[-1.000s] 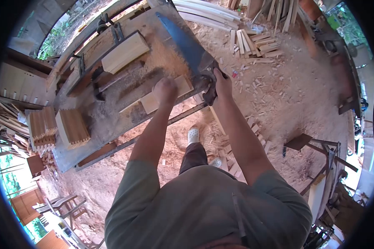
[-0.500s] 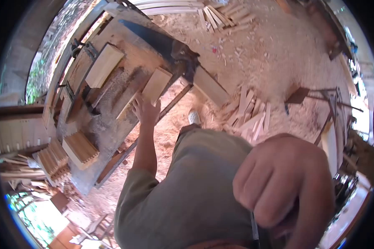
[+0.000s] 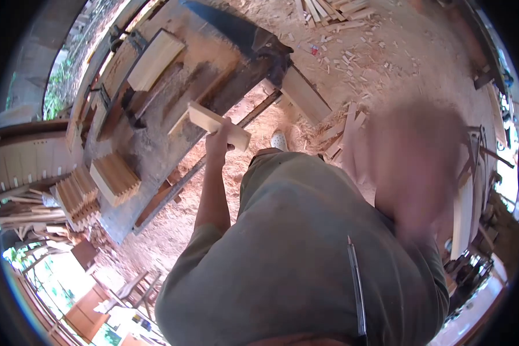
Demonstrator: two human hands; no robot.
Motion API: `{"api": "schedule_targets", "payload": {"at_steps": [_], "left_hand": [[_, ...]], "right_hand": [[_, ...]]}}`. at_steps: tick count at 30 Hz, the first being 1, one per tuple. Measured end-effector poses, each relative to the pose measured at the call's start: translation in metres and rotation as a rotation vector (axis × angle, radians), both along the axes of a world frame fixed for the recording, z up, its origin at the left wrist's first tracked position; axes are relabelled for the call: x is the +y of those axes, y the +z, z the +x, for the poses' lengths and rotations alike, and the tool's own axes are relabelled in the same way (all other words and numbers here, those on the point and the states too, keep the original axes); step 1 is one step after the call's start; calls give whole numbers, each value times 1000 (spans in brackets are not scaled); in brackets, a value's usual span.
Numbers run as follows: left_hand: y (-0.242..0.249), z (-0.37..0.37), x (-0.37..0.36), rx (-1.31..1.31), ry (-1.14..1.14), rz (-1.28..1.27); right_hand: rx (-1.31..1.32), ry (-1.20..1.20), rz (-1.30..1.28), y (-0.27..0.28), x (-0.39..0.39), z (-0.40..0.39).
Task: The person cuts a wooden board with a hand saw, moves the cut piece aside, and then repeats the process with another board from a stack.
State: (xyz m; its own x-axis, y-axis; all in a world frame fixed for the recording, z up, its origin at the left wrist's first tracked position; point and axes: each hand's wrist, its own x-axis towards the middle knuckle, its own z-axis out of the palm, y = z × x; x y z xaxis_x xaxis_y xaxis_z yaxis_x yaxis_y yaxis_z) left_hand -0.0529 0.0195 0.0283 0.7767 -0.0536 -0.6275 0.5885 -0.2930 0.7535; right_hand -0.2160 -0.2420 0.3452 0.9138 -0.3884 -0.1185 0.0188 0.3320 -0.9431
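Note:
Near the right edge of the workbench [image 3: 155,167], my left hand [image 3: 217,144] is closed around a short wooden board [image 3: 207,120], which is raised and tilted over the bench edge. A thin wooden strip [image 3: 179,122] lies just left of that board. Close to the camera on the right is my right hand [image 3: 418,155], smeared by motion, so its fingers cannot be made out. A thick pale wood block [image 3: 156,60] rests at the upper part of the bench, and stacked grooved pieces [image 3: 115,177] sit at its lower left.
A dark blue panel [image 3: 225,23] lies along the bench's top end, beside a jutting board [image 3: 304,95]. Wood strips [image 3: 323,10] and offcuts lie on the dusty floor [image 3: 380,69]. A pen [image 3: 356,282] lies against the shirt.
My left hand has lifted and turned the board, moving it toward my body. My right hand has moved up and blurred. The whole view has shifted slightly.

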Motion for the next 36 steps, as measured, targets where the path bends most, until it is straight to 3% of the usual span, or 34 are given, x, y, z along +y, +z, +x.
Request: {"api": "schedule_targets", "payload": {"at_steps": [1,2,4,7,9,10,12,13,14,16,17,21,23,26,29,31,33,34,36], "left_hand": [[1,-1,0,-11,84,-29],[-1,0,-2,-15,114,-39],[-4,6,-6,-54,353,-180],[4,18,-28,-84,373,-172],[-23,32,-24,47,296,-102],[-29,34,-22,51,320,-95],[-36,36,-31,82,287,-138],[-36,37,-36,80,296,-140],[-36,36,-41,89,317,-167],[-33,38,-59,94,350,-206],[-30,38,-72,110,349,-236],[-31,65,-96,181,312,-399],[-29,80,-109,223,338,-514],[-29,82,-112,301,431,-551],[4,80,-97,281,164,-389],[17,93,-86,2,-99,-125],[19,102,-93,-442,20,210],[21,113,-90,-569,-126,461],[11,135,-97,-488,-216,550]], "right_hand": [[-269,177,-57,-28,-34,52],[-206,101,-197,-69,-50,94],[287,-134,-478,-185,-78,149],[470,-42,-396,-263,-70,174],[836,-171,8,-281,-44,191],[842,-146,3,-297,-37,197],[549,-123,117,-327,-29,211],[628,-33,147,-336,-37,211],[633,-24,142,-331,-43,208],[649,-8,409,-312,-54,203],[549,-111,495,-290,-49,192],[252,-281,-151,-244,-52,123],[-52,-157,-48,-255,-60,80],[-53,-84,147,-207,-62,37],[-213,72,186,-208,-68,10],[-124,-30,-102,-214,-53,1],[40,41,-219,-213,-41,-2],[184,98,-331,-216,-36,-3],[173,106,-372,-235,-27,-5]]}}
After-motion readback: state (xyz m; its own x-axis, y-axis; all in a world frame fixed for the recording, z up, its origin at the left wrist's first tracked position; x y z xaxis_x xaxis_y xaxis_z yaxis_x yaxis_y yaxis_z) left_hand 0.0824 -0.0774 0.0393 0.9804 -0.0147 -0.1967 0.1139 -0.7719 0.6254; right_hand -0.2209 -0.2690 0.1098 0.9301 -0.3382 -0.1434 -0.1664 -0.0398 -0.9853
